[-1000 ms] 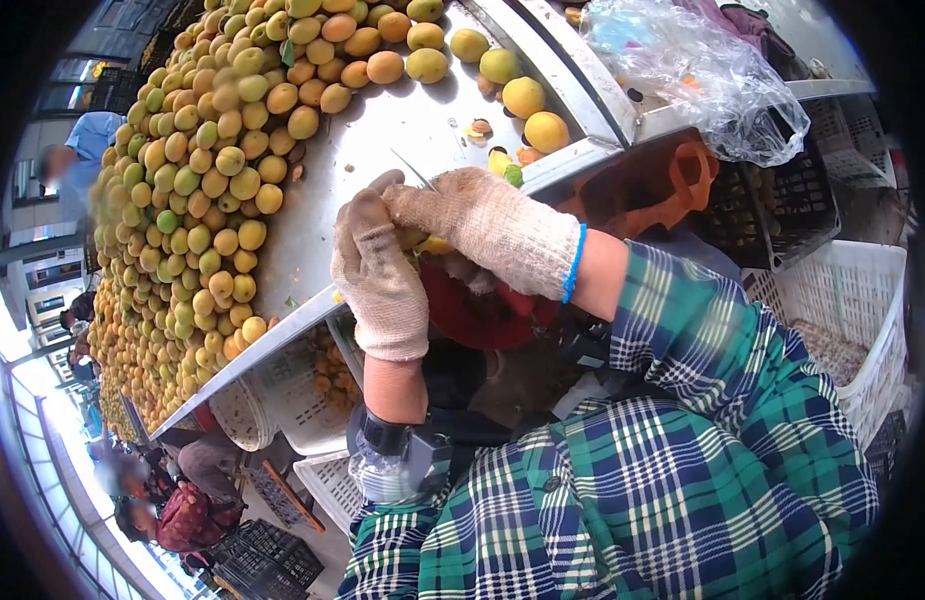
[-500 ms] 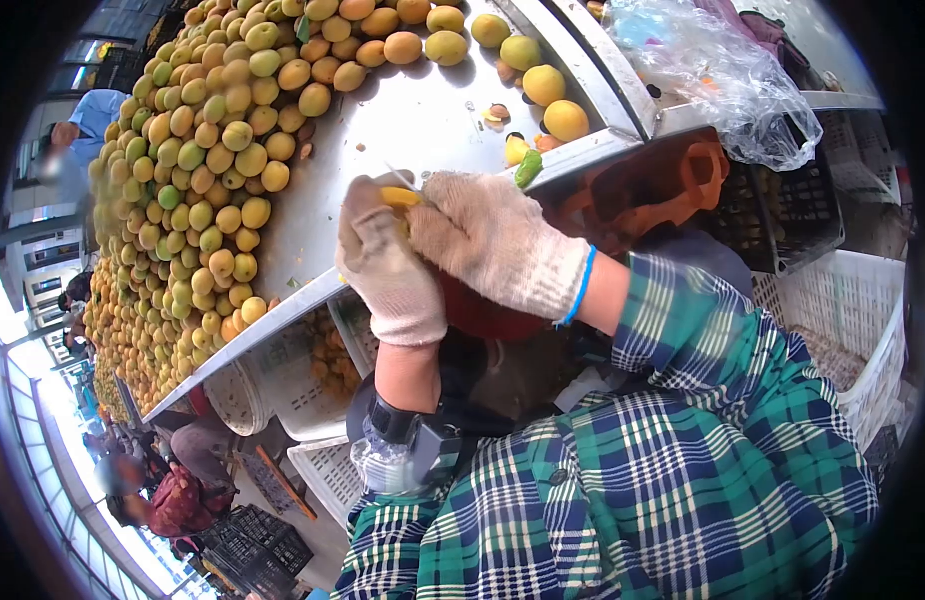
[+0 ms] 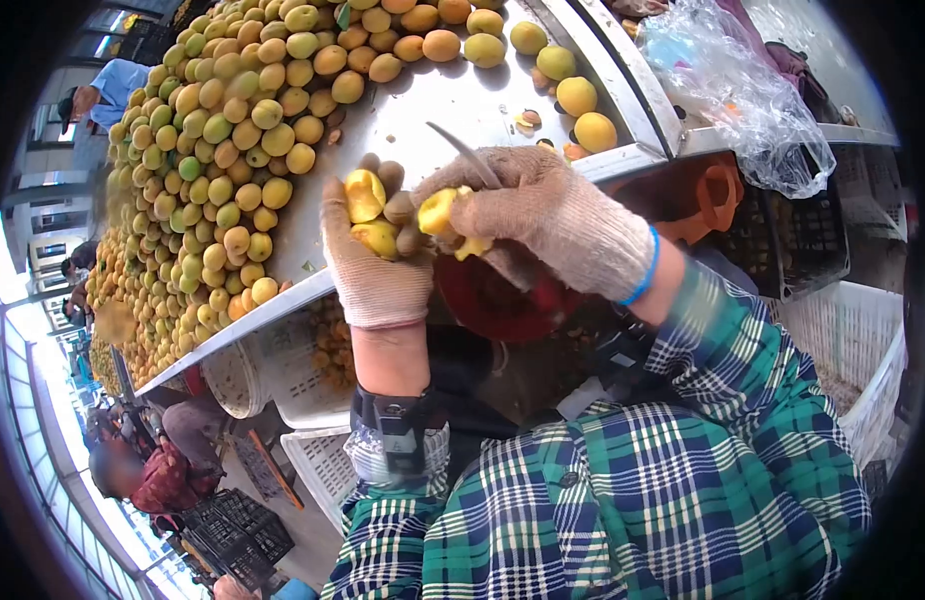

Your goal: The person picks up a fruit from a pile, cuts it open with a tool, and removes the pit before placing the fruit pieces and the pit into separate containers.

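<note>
Both hands wear knitted gloves. My left hand (image 3: 378, 275) is curled around cut apricot pieces, with one yellow piece (image 3: 365, 195) at its fingers and another piece (image 3: 376, 240) lower in the palm. Close beside it, my right hand (image 3: 553, 215) grips a knife (image 3: 467, 152), its thin curved blade sticking up past the fingers. A further cut apricot piece (image 3: 438, 211) is pinched in the same right hand. Whole apricots (image 3: 223, 155) lie heaped on the metal table (image 3: 398, 125) beyond my left hand.
Below my hands is a red bucket (image 3: 513, 315). Several apricots (image 3: 577, 95) line the table's right rim. A clear plastic bag (image 3: 773, 130) hangs at the right, above a black crate (image 3: 783, 220). White crates (image 3: 868, 365) stand low down. Other people (image 3: 168, 480) are at the left.
My hands, close together before, have moved slightly apart, and cut apricot pieces now show in both. The knife blade has come into plain view. The green-and-yellow scraps at the rim are now hidden.
</note>
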A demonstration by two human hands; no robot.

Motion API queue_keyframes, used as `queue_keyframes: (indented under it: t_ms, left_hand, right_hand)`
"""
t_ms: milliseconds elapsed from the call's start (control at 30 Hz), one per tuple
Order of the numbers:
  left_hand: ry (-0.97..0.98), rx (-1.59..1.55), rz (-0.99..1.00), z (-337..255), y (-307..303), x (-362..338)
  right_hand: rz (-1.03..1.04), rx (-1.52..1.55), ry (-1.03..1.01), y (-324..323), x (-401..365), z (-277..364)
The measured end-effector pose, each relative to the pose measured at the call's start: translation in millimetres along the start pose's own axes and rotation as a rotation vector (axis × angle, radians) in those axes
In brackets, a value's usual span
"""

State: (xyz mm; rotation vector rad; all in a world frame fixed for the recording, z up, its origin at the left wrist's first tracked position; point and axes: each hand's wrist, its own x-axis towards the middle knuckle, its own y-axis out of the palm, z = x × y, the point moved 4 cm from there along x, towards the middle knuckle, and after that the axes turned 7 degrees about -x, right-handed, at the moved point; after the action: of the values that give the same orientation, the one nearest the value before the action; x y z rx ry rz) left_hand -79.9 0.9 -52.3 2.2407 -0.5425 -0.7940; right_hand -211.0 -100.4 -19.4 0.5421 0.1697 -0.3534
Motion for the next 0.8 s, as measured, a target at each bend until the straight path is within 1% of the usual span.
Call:
queue_keyframes:
  t_ms: [67,100,133,200,233,267,333,367,400,433,467,500,533,600,633,667,733,767,800]
  left_hand:
    - [-0.106,-0.126,0.235,-10.6,1.8,2.5]
    - [-0.083,-0.151,0.206,-15.1,4.4,0.6]
    - [-0.080,-0.169,0.234,-22.6,2.2,2.5]
    - [-0.035,-0.217,0.269,-40.9,-2.7,2.0]
    - [0.018,-0.199,0.329,-53.4,-4.0,0.4]
    - [0.057,-0.203,0.323,-66.5,-7.0,-3.5]
    - [0.195,-0.158,0.215,-95.7,-18.6,-17.5]
    - [0.244,-0.169,0.173,-109.6,-30.6,-24.5]
    - [0.295,-0.180,0.131,-123.7,-45.9,-32.5]
    - [0.292,-0.199,0.104,-136.2,-64.1,-40.8]
    - [0.347,-0.128,0.020,-150.1,-87.0,-48.0]
    - [0.358,-0.133,-0.043,-163.2,-113.0,-55.2]
    - [0.367,-0.138,-0.105,-174.5,-139.4,-62.3]
    - [0.421,-0.167,-0.342,-188.7,-191.5,-76.0]
    - [0.376,-0.206,-0.394,-194.8,-216.5,-80.3]
    - [0.346,-0.219,-0.424,-199.9,-242.3,-81.1]
    - [0.385,-0.080,-0.658,-214.9,-300.0,-77.5]
    - [0.418,0.029,-0.694,-218.3,-329.7,-69.5]
    - [0.446,0.137,-0.730,-221.0,-344.7,-63.2]
  right_hand:
    - [0.077,-0.385,0.008,-3.5,0.4,3.5]
    - [0.090,-0.605,0.007,-4.0,1.3,7.4]
    - [0.095,-0.604,0.010,-6.7,4.2,3.3]
    - [0.210,-1.064,-0.100,-7.1,7.0,-8.8]
    - [0.237,-1.167,-0.020,-4.9,4.0,-6.5]
    - [0.248,-1.165,-0.017,-3.7,3.1,-7.9]
    - [0.247,-1.199,0.051,-4.8,3.3,-11.9]
    - [0.226,-1.204,0.046,-5.1,3.4,-9.7]
    - [0.192,-1.227,-0.029,-5.9,2.7,-6.5]
    - [0.177,-1.198,-0.036,-8.3,5.9,-8.9]
    - [0.162,-1.168,-0.045,-10.5,8.5,-12.2]
    - [0.098,-1.085,0.051,-14.9,9.2,-18.0]
    - [0.107,-1.084,0.045,-15.1,8.0,-17.8]
    - [0.087,-0.892,0.145,-17.5,5.1,-21.4]
    - [0.078,-0.930,0.180,-11.9,-0.5,-13.8]
    - [0.096,-0.930,0.166,-9.0,-0.5,-14.1]
    - [0.083,-0.874,0.185,-8.8,0.3,-16.4]
    - [0.074,-0.880,0.159,-8.8,1.3,-16.1]
    - [0.065,-0.863,0.126,-11.7,4.6,-19.7]
